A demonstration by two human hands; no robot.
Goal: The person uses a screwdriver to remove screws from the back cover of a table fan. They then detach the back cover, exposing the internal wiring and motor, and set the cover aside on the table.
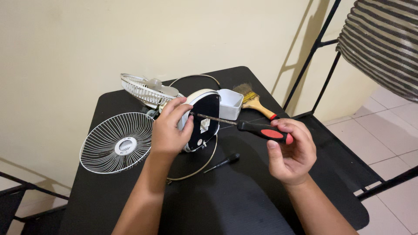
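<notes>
— How many of each on the black table (244, 204)?
— Two wire fan grilles (116, 142), one fan base (203, 119), one white tub (230, 103) with contents hidden, one paintbrush (254, 101).
— Hands?
— Left hand (167, 130) grips the tilted base on the table; right hand (291, 152) is clamped around the red-handled screwdriver (261, 129), tip at the base.

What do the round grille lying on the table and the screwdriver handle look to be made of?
Grille: thin white-coated metal wire, judging by the fine radial spokes. Screwdriver handle in the right hand: black and red, likely matte plastic or rubber.

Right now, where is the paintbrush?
In the head view, the paintbrush lies at the table's far right, beside the white tub.
</notes>
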